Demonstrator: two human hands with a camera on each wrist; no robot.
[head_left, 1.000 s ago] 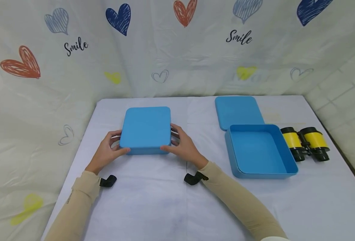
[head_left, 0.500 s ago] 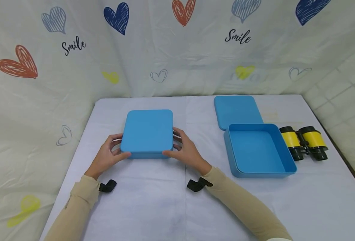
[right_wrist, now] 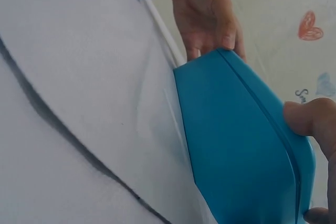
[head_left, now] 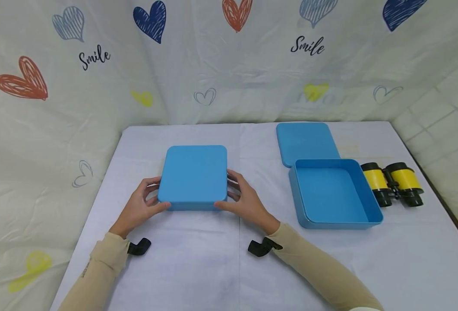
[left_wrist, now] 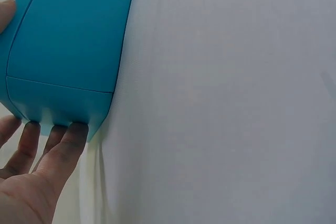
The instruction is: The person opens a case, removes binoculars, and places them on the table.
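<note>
A closed light-blue box (head_left: 193, 175) with rounded corners and a lid lies flat on the white-covered table. My left hand (head_left: 137, 207) holds its left side, the thumb at the near left corner and the fingers along the side. On the opposite side my right hand (head_left: 250, 205) grips it the same way, thumb at the near right corner. Fingertips of my left hand press the end of the blue box (left_wrist: 68, 35) in the left wrist view. The right wrist view shows both hands at the box (right_wrist: 236, 129). Its inside is hidden by the lid.
To the right stands an open blue box (head_left: 335, 194) with nothing seen inside. Its flat blue lid (head_left: 308, 142) lies behind it. Yellow and black binoculars (head_left: 393, 183) rest beside it on the table (head_left: 197, 268). A heart-patterned cloth (head_left: 236, 60) hangs behind.
Both hands have moved the closed box toward me and slightly to the right along the table. The open box, its lid and the binoculars stay put.
</note>
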